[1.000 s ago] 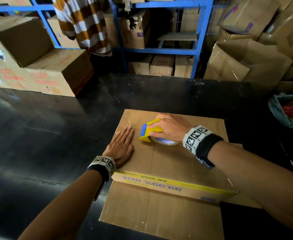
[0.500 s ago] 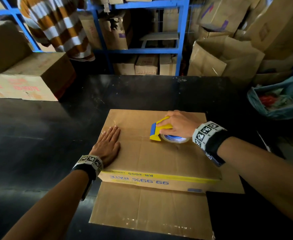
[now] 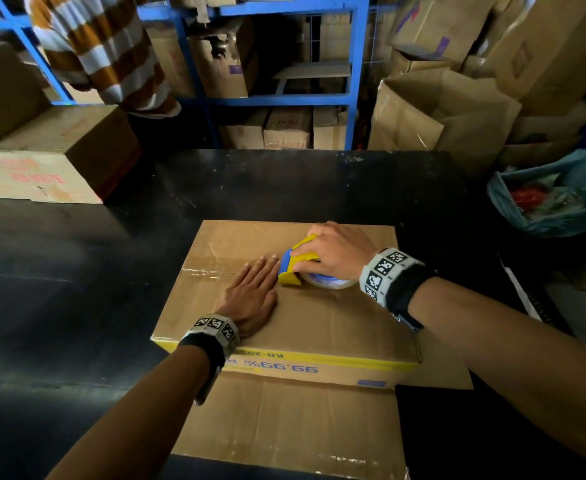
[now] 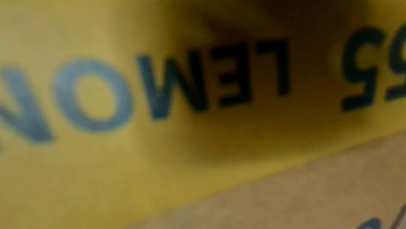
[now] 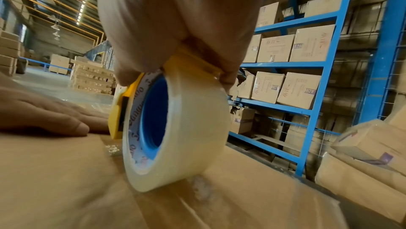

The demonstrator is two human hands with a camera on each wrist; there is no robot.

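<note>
Midway through taping shut a cardboard box (image 3: 319, 327) on a black table (image 3: 284, 181). Judging by the shiny strip (image 3: 208, 270) along the top seam, seems done from the left edge as far as the left hand (image 3: 253, 296). Seems left to do from the tape roll (image 3: 329, 281) onward to the right edge, then cutting the tape and pressing the end down. Looks roughly half covered, though hard to tell under the hands.

Grasps the yellow tape dispenser (image 3: 298, 261) in the right hand (image 3: 336, 249), with fingers curled over its top and the thumb out of sight. Stands the roll on edge on the box top, touching the cardboard over the seam, a little right of centre. Presses down with the left hand, laid flat and unclenched, with straight fingers held together and fingertips (image 3: 267, 263) just beside the dispenser's blue nose, gripping nothing. From the left wrist, shows only the box's yellow printed band (image 4: 153, 163), blurred and very close. Under the box, a flattened sheet of cardboard (image 3: 284, 420).
</note>
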